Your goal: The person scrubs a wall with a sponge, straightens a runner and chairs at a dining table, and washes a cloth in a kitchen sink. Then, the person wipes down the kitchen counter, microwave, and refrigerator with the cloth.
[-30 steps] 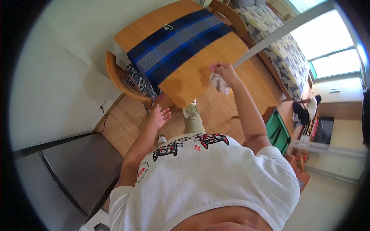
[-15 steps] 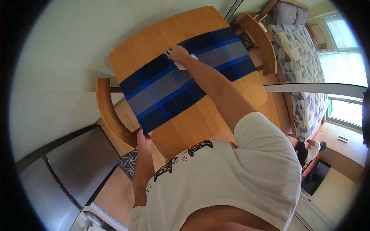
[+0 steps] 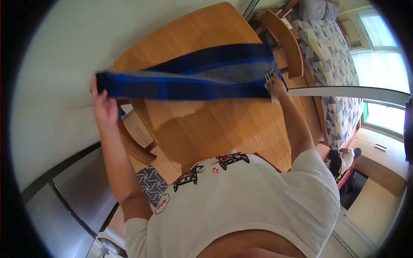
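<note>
A blue, black and grey plaid table runner (image 3: 185, 88) is stretched across the wooden table (image 3: 206, 124), partly lifted and folded over along its length. My left hand (image 3: 104, 107) grips its left end, raised beyond the table's left edge. At the other end, my right hand (image 3: 277, 87) is closed on the runner near the table's right edge. A small dark-and-white item (image 3: 269, 75) shows at the right fingers, too small to name. Below those fingers hangs a bit of pale cloth (image 3: 274, 99).
A curved wooden chair (image 3: 133, 144) stands at the table's left, and another chair (image 3: 286, 41) at the far right. Beyond lie a bed (image 3: 329, 60) with a triangle-patterned cover and a seated person (image 3: 344, 160). A patterned mat (image 3: 151, 182) is on the floor.
My left hand has risen from the table's near-left corner, lifting the runner's left end. My right hand has moved from the runner's far edge to its right end.
</note>
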{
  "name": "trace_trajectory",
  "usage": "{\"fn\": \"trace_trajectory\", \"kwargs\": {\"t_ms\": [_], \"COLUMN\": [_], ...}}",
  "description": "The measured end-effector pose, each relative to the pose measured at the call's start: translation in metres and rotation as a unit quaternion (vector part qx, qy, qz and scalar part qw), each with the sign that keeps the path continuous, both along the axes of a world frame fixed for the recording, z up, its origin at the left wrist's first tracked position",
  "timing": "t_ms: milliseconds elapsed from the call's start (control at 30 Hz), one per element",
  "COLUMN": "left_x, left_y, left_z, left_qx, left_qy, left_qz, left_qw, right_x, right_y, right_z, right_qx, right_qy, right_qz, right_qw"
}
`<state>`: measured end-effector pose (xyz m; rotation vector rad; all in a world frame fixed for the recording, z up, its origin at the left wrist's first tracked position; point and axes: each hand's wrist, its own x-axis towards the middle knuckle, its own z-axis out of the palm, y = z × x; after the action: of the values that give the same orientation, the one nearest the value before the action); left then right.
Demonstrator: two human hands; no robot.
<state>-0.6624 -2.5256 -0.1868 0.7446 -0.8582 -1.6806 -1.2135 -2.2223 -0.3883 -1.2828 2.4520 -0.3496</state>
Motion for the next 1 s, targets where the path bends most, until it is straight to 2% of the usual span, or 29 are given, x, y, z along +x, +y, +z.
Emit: {"fn": "trace_trajectory", "kwargs": {"t_ms": [33,100,133,167,233,267,300,333,367,400,433,467,500,567,633,700,767,833,867,933,1000], "left_x": [-0.01,-0.027,-0.031,-0.031,-0.029,-0.025,-0.025,-0.03,-0.031,-0.047,-0.054,-0.078,-0.095,-0.135,-0.175,-0.203,-0.223,-0.237,-0.238,-0.232,-0.215], "left_y": [-0.021,-0.055,-0.072,-0.089,-0.128,-0.148,-0.161,-0.166,-0.165,-0.137,-0.121,-0.087,-0.059,-0.008,0.024,0.037,0.04,0.037,0.034,0.023,0.003], "left_z": [0.018,0.056,0.065,0.07,0.056,0.033,0.007,-0.022,-0.051,-0.067,-0.108,-0.079,-0.109,-0.119,-0.136,-0.157,-0.175,-0.183,-0.186,-0.184,-0.182], "left_qx": [-0.035,-0.108,-0.108,-0.117,-0.128,-0.045,0.039,0.006,-0.026,-0.13,-0.282,-0.292,-0.406,-0.492,-0.507,-0.52,-0.533,-0.45,-0.45,-0.389,-0.342], "left_qy": [-0.012,-0.046,-0.045,-0.085,-0.124,-0.221,-0.313,-0.477,-0.626,-0.686,-0.685,-0.749,-0.702,-0.699,-0.71,-0.695,-0.676,-0.707,-0.706,-0.768,-0.793], "left_qz": [-0.018,-0.043,-0.046,-0.047,-0.05,0.013,0.076,0.091,0.104,0.1,0.115,-0.067,-0.034,-0.049,-0.104,-0.147,-0.188,-0.247,-0.248,-0.232,-0.207], "left_qw": [0.999,0.992,0.992,0.988,0.983,0.974,0.946,0.874,0.772,0.709,0.662,0.591,0.584,0.517,0.477,0.474,0.472,0.487,0.487,0.454,0.46], "right_x": [0.018,0.082,0.12,0.148,0.203,0.229,0.248,0.259,0.266,0.268,0.265,0.26,0.252,0.234,0.223,0.224,0.229,0.227,0.226,0.217,0.207], "right_y": [0.03,0.076,0.093,0.11,0.129,0.134,0.131,0.127,0.122,0.114,0.109,0.107,0.107,0.111,0.118,0.117,0.117,0.113,0.112,0.1,0.083], "right_z": [-0.001,0.026,0.046,0.052,0.055,0.059,0.072,0.076,0.08,0.09,0.093,0.094,0.092,0.075,0.058,0.058,0.056,0.056,0.056,0.053,0.051], "right_qx": [0.032,0.0,-0.015,0.068,0.06,0.043,0.0,-0.002,-0.004,-0.032,-0.034,-0.041,-0.046,-0.062,-0.083,-0.072,-0.117,-0.106,-0.093,-0.1,-0.105], "right_qy": [0.04,0.011,-0.003,-0.033,-0.108,-0.139,-0.154,-0.172,-0.192,-0.185,-0.187,-0.191,-0.195,-0.188,-0.156,-0.175,-0.156,-0.152,-0.148,-0.134,-0.122], "right_qz": [-0.005,-0.034,-0.043,-0.046,-0.029,-0.018,-0.001,0.005,0.013,0.001,0.002,-0.024,-0.05,-0.053,-0.046,-0.071,-0.084,-0.089,-0.089,-0.075,-0.062], "right_qw": [0.999,0.999,0.999,0.996,0.992,0.989,0.988,0.985,0.981,0.982,0.982,0.98,0.978,0.979,0.983,0.979,0.977,0.979,0.98,0.983,0.985]}}
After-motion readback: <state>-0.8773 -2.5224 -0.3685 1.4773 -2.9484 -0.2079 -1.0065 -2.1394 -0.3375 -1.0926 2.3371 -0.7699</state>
